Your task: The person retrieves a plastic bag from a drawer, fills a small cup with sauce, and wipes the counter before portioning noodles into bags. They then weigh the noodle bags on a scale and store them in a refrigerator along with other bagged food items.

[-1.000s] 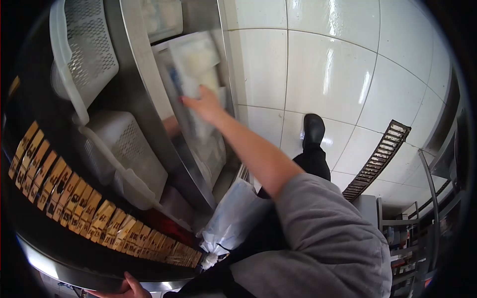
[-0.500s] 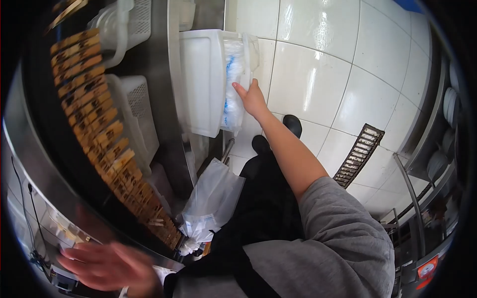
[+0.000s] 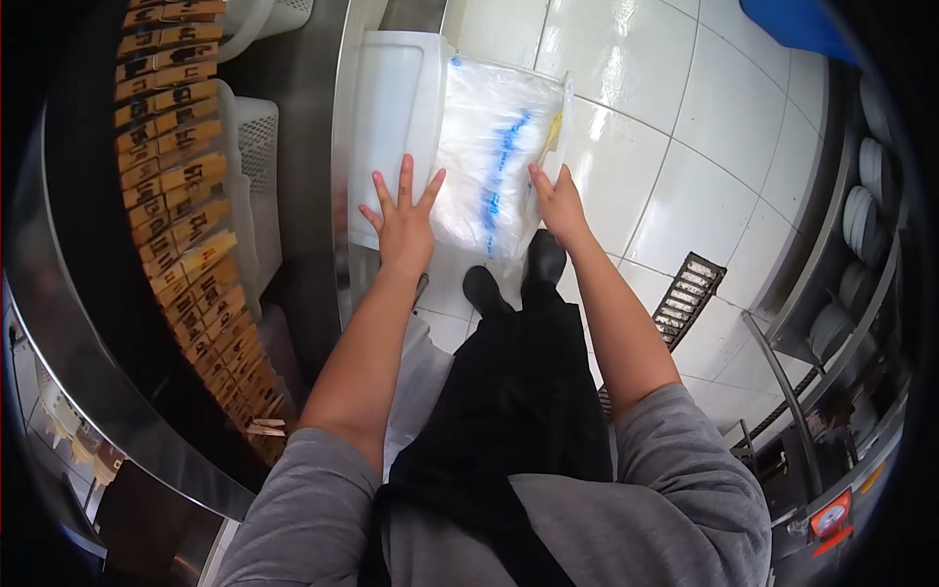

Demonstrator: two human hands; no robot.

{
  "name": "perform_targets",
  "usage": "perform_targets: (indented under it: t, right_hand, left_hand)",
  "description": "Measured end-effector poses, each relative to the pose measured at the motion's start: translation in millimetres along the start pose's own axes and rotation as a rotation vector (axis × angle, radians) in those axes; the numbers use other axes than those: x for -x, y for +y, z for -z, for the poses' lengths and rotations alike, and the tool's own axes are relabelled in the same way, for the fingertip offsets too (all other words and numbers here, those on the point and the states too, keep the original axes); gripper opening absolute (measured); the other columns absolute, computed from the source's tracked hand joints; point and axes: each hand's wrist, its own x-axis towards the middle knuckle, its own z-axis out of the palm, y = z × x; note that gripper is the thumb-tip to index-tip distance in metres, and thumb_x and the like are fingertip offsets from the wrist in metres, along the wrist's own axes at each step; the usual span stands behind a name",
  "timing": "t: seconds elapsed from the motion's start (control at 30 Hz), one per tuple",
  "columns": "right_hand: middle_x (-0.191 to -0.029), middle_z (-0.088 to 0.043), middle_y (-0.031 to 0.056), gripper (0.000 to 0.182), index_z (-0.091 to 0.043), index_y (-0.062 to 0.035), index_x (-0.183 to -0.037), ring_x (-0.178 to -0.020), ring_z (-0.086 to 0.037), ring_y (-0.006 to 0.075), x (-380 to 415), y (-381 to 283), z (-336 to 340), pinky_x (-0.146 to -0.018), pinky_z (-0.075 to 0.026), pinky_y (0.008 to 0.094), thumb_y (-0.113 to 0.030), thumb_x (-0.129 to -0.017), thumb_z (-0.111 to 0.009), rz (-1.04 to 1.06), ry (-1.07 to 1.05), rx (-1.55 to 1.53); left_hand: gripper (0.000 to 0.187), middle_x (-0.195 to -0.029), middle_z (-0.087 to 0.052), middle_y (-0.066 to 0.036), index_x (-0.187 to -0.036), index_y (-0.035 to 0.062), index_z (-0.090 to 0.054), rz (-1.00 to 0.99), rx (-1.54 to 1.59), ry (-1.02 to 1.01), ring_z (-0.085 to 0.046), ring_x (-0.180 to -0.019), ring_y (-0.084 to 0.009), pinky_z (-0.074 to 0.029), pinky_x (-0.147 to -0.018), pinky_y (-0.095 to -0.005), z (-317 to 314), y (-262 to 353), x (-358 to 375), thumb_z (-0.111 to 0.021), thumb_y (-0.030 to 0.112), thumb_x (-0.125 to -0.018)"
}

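A white plastic drawer unit (image 3: 391,117) stands under the steel counter, its drawer pulled out and filled with clear plastic bags (image 3: 489,157) printed in blue. My left hand (image 3: 403,220) lies on the unit's white top near the bags, fingers spread, holding nothing. At the drawer's outer edge, my right hand (image 3: 559,201) has its thumb and fingers closed around the front rim (image 3: 567,108). Part of that grip is hidden behind the rim.
Wooden clothespins (image 3: 186,196) line the dark rail at the left. A drain grate (image 3: 690,293) sits in the tiled floor. Stacked white plates (image 3: 861,220) are on the right shelf. A white basket (image 3: 256,147) rests under the counter.
The drawer is pulled farther out to the right, showing more of the bags. My left hand has moved up from the lower left onto the unit's top.
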Motion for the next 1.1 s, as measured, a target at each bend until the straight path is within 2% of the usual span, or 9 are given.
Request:
perform_targets:
  t: [0.07, 0.17, 0.23, 0.4, 0.6, 0.73, 0.83, 1.0, 1.1]
  right_hand:
    - [-0.097, -0.061, 0.0354, 0.059, -0.047, 0.0104, -0.101, -0.093, -0.063, 0.0435, 0.3, -1.0, -0.5, -0.081, -0.049, 0.044, -0.048, -0.094, -0.055, -0.001, 0.01, 0.006]
    - [-0.096, -0.06, 0.0354, 0.062, -0.046, 0.0103, -0.101, -0.092, -0.063, 0.0428, -2.4, 2.2, -4.4, -0.08, -0.049, 0.0433, -0.051, -0.095, -0.053, 0.003, 0.017, 0.006]
    - [-0.095, -0.06, 0.0354, 0.063, -0.046, 0.0102, -0.101, -0.092, -0.063, 0.0425, 0.7, 4.5, -5.2, -0.08, -0.049, 0.043, -0.052, -0.095, -0.052, 0.002, 0.021, 0.01]
    - [-0.103, -0.057, 0.033, 0.066, -0.045, 0.0094, -0.103, -0.1, -0.058, 0.0336, 4.2, 0.2, -4.5, -0.09, -0.045, 0.0397, -0.057, -0.098, -0.042, -0.044, 0.001, -0.059]
    - [-0.113, -0.054, 0.0272, 0.073, -0.046, 0.0095, -0.113, -0.109, -0.051, 0.0264, 13.9, -11.4, 0.4, -0.1, -0.038, 0.0378, -0.061, -0.099, -0.031, -0.09, -0.052, -0.133]
    - [-0.119, -0.053, 0.0246, 0.078, -0.043, 0.0109, -0.123, -0.113, -0.048, 0.0262, 7.3, 0.4, 1.5, -0.103, -0.036, 0.0379, -0.062, -0.099, -0.028, -0.06, -0.135, -0.376]
    - [-0.125, -0.05, 0.0228, 0.078, -0.038, 0.0108, -0.131, -0.118, -0.046, 0.0265, 9.0, -0.7, -1.2, -0.106, -0.033, 0.0382, -0.06, -0.1, -0.027, -0.134, -0.126, -0.444]
    - [-0.132, -0.047, 0.0251, 0.07, -0.036, 0.0085, -0.132, -0.124, -0.044, 0.0293, 17.2, -14.2, -7.7, -0.107, -0.032, 0.0388, -0.054, -0.102, -0.029, -0.183, -0.048, -0.369]
    - [-0.13, -0.048, 0.0252, 0.068, -0.037, 0.0083, -0.13, -0.122, -0.045, 0.0295, 13.7, -9.3, -10.4, -0.107, -0.033, 0.039, -0.053, -0.102, -0.03, -0.161, -0.022, -0.386]
  left_hand:
    - [0.069, -0.162, -0.003, -0.003, -0.147, 0.0373, -0.036, -0.006, -0.046, 0.009, -0.004, -0.145, -0.0448, -0.016, -0.11, -0.0694, -3.3, 2.7, -0.6, -0.047, -0.001, -0.091]
    - [0.062, -0.159, -0.016, -0.008, -0.146, 0.0226, -0.038, -0.175, 0.193, 0.388, -0.016, -0.144, -0.04, -0.023, -0.111, -0.062, -22.3, 11.3, 3.9, -0.062, 0.018, -0.09]
    - [0.067, -0.15, -0.033, -0.011, -0.14, 0.0129, -0.046, -0.599, 0.535, -0.205, -0.028, -0.141, -0.0312, -0.027, -0.111, -0.0559, -38.1, 13.9, 6.3, -0.072, 0.033, -0.082]
    - [0.074, -0.135, -0.048, -0.01, -0.139, 0.0158, -0.042, -0.526, 0.103, 0.241, -0.053, -0.12, -0.0271, -0.046, -0.096, -0.0422, -48.5, 29.3, -6.3, -0.077, 0.028, -0.075]
    - [0.061, -0.116, -0.057, -0.007, -0.13, 0.0123, -0.047, -0.204, 0.227, -0.11, -0.058, -0.106, -0.0251, -0.051, -0.077, -0.043, -52.9, 55.6, -26.7, -0.074, 0.016, -0.076]
    - [0.06, -0.112, -0.059, -0.007, -0.13, 0.0132, -0.047, -0.191, 0.5, -0.09, -0.058, -0.107, -0.0261, -0.047, -0.085, -0.0478, -54.0, 43.3, -8.9, -0.072, 0.014, -0.077]
    - [0.074, -0.135, -0.05, -0.012, -0.141, 0.0161, -0.038, -0.382, 0.393, 0.029, -0.05, -0.122, -0.0305, -0.039, -0.099, -0.0532, -45.4, 35.8, 12.9, -0.075, 0.017, -0.076]
    - [0.11, -0.157, -0.02, -0.011, -0.154, 0.0244, -0.006, -0.143, 0.06, -0.134, -0.028, -0.141, -0.0369, -0.022, -0.113, -0.0572, -31.8, 64.3, -5.2, -0.08, 0.029, -0.074]
    - [0.096, -0.149, -0.037, -0.014, -0.151, 0.0227, -0.024, -0.126, -0.08, 0.151, -0.044, -0.131, -0.0322, -0.038, -0.105, -0.0501, -72.5, 72.9, -19.7, -0.08, 0.025, -0.073]
